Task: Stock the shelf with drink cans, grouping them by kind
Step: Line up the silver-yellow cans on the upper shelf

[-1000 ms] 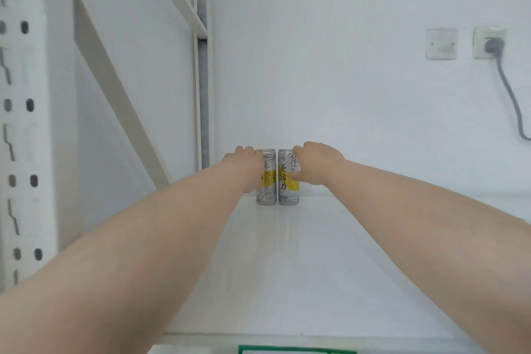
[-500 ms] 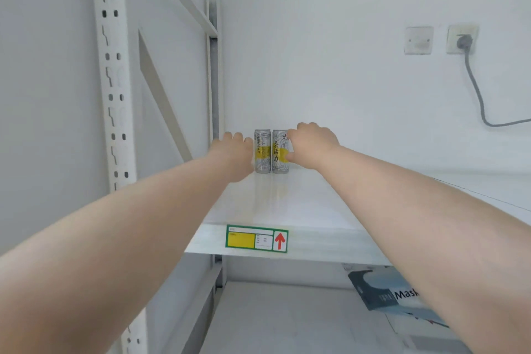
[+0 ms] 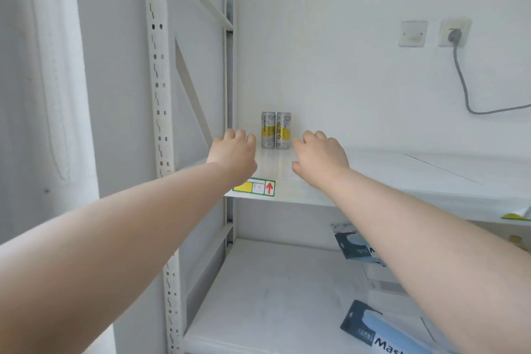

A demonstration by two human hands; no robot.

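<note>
Two bare forearms stretched in from the near edge, one on each side. Beneath them lay the lower shelf (image 3: 273, 296), with dark-blue mask packs (image 3: 382, 330) toward its right, and a perforated white upright (image 3: 158, 95) rose on the left. Further in, a green-bordered label (image 3: 258, 187) with a yellow patch and a red arrow sat on the front lip of the upper shelf (image 3: 402, 175), partly hidden by the left wrist. Over that lip the left grip (image 3: 234, 152) hovered with fingers loosely curled, holding nothing. The right grip (image 3: 319, 156) was likewise released, fingers relaxed and slightly spread, and both were apart from the cans. Beyond and between them, at the back left of the upper shelf, two silver-and-yellow cans stood upright near the rear wall, the left can (image 3: 268, 130) just beside the right can (image 3: 284, 131). Farthest off, high on the right of the wall, were a blank plate (image 3: 413, 33) and a socket (image 3: 455, 33), with a grey cable (image 3: 465, 89) hanging from its plug.
</note>
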